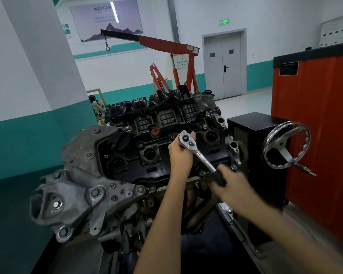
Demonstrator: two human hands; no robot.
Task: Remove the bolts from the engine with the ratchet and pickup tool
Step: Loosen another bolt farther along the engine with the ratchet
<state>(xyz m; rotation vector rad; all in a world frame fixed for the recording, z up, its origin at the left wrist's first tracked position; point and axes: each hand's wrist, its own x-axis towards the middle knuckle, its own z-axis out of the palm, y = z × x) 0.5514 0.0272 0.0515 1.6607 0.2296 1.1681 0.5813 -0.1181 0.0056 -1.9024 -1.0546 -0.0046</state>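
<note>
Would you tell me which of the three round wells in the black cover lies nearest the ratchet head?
The rightmost well, just right of the ratchet head; the middle well and left well lie farther left.

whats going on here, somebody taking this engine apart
A person is working a chrome ratchet on top of a grimy black and grey engine mounted on a stand. The left hand steadies the ratchet's head over the valve cover, while the blurred right hand grips the black handle. The bolt under the head is hidden, and no pickup tool is visible.
</note>
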